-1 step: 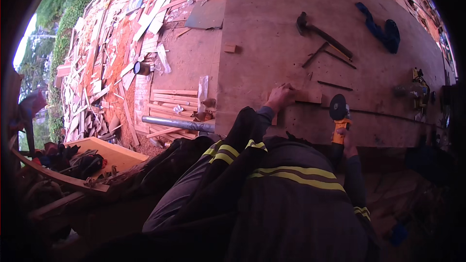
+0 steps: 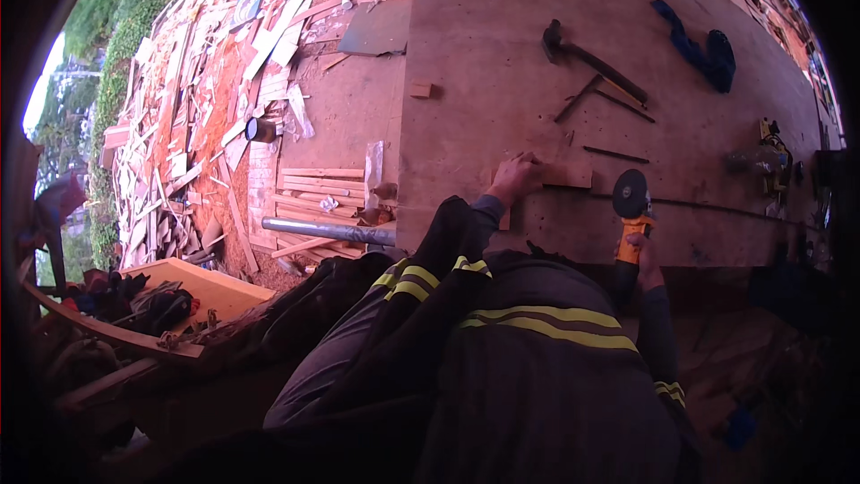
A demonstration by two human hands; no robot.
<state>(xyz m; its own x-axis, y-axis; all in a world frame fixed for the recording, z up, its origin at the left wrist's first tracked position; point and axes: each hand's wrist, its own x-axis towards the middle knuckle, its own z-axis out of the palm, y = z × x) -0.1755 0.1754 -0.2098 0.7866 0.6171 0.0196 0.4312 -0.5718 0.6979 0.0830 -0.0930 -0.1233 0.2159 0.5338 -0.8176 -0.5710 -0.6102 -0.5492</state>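
Observation:
My left hand (image 2: 517, 175) is closed over the left end of a small wooden piece (image 2: 573, 177) near the workbench's front edge. Part of the wood stays hidden under the fingers. Just right of it, my right hand (image 2: 645, 253) grips a yellow-and-black angle grinder (image 2: 632, 229) by its body. The grinder's dark round disc (image 2: 631, 191) points away from me, apart from the wood. Whether the disc is spinning I cannot tell.
On the wooden workbench (image 2: 484, 63) lie a hammer (image 2: 596, 63), a square-like tool (image 2: 580, 97), a thin dark rod (image 2: 616, 154), a blue cloth (image 2: 703, 54) and a small wood block (image 2: 421, 90). A yellow-black tool (image 2: 770, 157) sits far right. Scrap wood (image 2: 179, 125) covers the ground at left.
The grinder in my right hand has shifted slightly right and away from me, and its disc has tilted a little. My left hand stays on the wooden piece.

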